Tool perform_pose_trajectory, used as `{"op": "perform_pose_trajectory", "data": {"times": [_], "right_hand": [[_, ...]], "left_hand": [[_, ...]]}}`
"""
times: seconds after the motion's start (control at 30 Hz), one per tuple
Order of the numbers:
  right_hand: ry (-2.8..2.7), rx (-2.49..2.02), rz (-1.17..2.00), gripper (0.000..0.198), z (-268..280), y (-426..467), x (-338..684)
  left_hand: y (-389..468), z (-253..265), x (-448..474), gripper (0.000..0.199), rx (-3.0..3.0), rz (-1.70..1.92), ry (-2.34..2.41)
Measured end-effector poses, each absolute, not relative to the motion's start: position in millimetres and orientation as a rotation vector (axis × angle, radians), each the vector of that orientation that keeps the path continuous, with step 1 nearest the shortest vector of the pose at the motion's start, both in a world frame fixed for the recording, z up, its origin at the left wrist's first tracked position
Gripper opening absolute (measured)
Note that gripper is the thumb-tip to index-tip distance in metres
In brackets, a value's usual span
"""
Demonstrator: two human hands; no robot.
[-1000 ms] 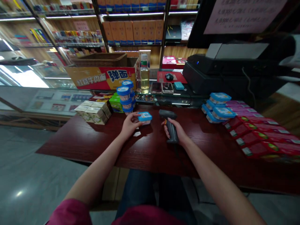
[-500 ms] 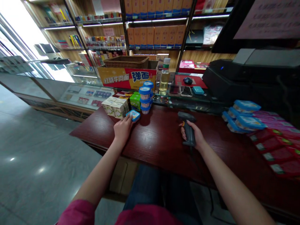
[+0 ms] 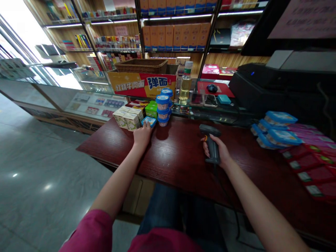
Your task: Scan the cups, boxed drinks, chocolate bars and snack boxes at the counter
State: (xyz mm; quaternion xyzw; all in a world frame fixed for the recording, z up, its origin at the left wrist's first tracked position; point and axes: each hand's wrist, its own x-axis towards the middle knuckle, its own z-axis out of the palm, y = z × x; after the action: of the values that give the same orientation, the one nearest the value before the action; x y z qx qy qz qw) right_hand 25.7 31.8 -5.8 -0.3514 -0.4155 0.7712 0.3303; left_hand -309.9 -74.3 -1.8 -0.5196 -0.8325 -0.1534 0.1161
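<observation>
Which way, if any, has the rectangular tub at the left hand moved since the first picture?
Yes, leftward: against the stack of round tubs, the rectangular blue-lidded tub was on the right and now sits on the left, beside the cream cartons.

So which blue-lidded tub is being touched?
The rectangular tub between the pale cartons and the stacked round tubs: the left hand's grip has fingertips on it. The other rectangular tubs, piled at right, and the round ones are untouched.

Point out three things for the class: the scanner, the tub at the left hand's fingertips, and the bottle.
Scanner (image 3: 213, 149): head view, on its handle.
Tub (image 3: 149, 120): head view, on its blue-edged lid.
Bottle (image 3: 185, 86): head view, on its body.
</observation>
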Motion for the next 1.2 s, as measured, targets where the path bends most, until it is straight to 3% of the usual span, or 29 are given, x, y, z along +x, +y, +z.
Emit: {"op": "perform_pose_trajectory", "data": {"times": [0.33,0.6,0.83,1.03,1.2], "right_hand": [[-1.034,-0.852,2.009,0.034,-6.4,33.4,29.3],[-0.914,-0.832,1.91,0.036,-13.4,40.0,86.2],[-0.756,-0.915,1.621,0.039,-15.5,26.5,162.9],[-0.487,-0.918,1.309,0.04,-17.8,11.5,181.1],[-0.372,-0.879,1.265,0.039,-15.3,16.7,182.8]], "left_hand": [[-80.8,9.1,-297.7,0.056,-1.52,-0.433,-2.391],[-100.7,-1.9,-243.2,0.048,-1.775,-0.71,-1.955],[-19.3,5.8,-106.2,0.044,-2.389,-0.758,-1.69],[78.5,12.6,10.1,0.059,-2.729,-1.193,-1.412],[125.0,12.9,79.5,0.063,-2.745,-1.225,-1.398]]}}
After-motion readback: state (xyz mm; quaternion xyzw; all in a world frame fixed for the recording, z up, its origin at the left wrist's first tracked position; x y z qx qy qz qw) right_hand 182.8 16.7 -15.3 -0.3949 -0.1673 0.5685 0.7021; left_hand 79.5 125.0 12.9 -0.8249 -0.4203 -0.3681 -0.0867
